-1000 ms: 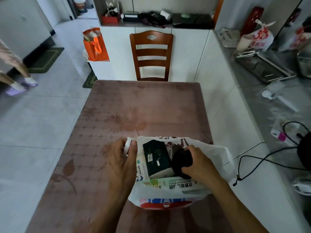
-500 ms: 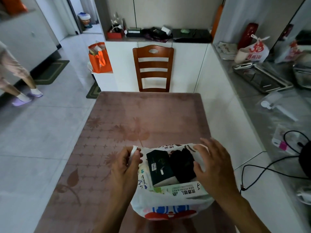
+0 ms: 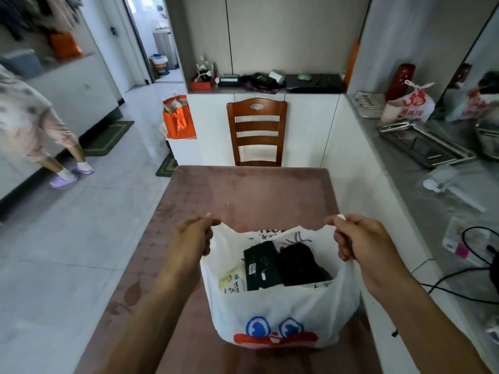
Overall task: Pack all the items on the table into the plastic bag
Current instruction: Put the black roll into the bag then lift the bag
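Note:
A white plastic bag [image 3: 280,311] with a blue-and-red printed face stands upright near the front of the table [image 3: 243,195]. My left hand [image 3: 193,234] grips its left handle and my right hand [image 3: 356,238] grips its right handle, pulling the mouth wide. Inside the bag I see a dark green box [image 3: 262,264], a black item [image 3: 299,264] to its right, and a pale printed packet [image 3: 233,282] at the left. What lies deeper in the bag is hidden.
A wooden chair [image 3: 256,130] stands at the table's far end. A grey counter [image 3: 442,201] with a metal tray [image 3: 424,144], packets and a black cable [image 3: 459,276] runs along the right. A person [image 3: 32,130] stands on the floor at the left, near an orange bag [image 3: 178,117].
My right hand left the black item inside the bag and took the right handle. Both hands rose and spread apart, lifting the bag upright and open. The view tilted up.

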Action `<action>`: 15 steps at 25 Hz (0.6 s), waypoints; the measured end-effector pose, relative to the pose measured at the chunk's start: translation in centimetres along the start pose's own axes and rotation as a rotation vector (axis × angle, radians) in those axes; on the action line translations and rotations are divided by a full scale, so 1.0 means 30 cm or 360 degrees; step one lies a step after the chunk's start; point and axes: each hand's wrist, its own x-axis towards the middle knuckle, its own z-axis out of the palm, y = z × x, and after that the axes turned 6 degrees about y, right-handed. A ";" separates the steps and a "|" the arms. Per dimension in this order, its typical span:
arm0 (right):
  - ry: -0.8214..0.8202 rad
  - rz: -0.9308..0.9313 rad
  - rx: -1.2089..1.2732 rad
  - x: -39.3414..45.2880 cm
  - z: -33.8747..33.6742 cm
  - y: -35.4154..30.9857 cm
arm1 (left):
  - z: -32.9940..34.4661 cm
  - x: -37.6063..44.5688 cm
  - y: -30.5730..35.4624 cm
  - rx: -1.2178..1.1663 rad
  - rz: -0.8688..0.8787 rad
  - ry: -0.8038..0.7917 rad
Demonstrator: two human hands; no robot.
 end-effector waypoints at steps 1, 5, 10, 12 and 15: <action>0.0003 -0.0069 0.0037 -0.007 0.015 -0.026 | -0.008 0.007 0.040 0.0011 0.0083 -0.0036; 0.0031 -0.0092 -0.0074 0.005 0.116 -0.020 | -0.068 0.101 0.037 0.0022 0.0051 0.0109; 0.0180 -0.0114 -0.0051 0.022 0.186 -0.006 | -0.104 0.179 0.025 -0.0006 0.0037 0.0053; 0.0291 -0.0065 -0.0007 0.023 0.168 0.038 | -0.132 0.163 0.016 0.0004 0.0087 0.0025; 0.0422 0.0209 -0.0326 0.011 0.157 0.188 | -0.160 0.084 -0.106 0.0111 0.0000 -0.0080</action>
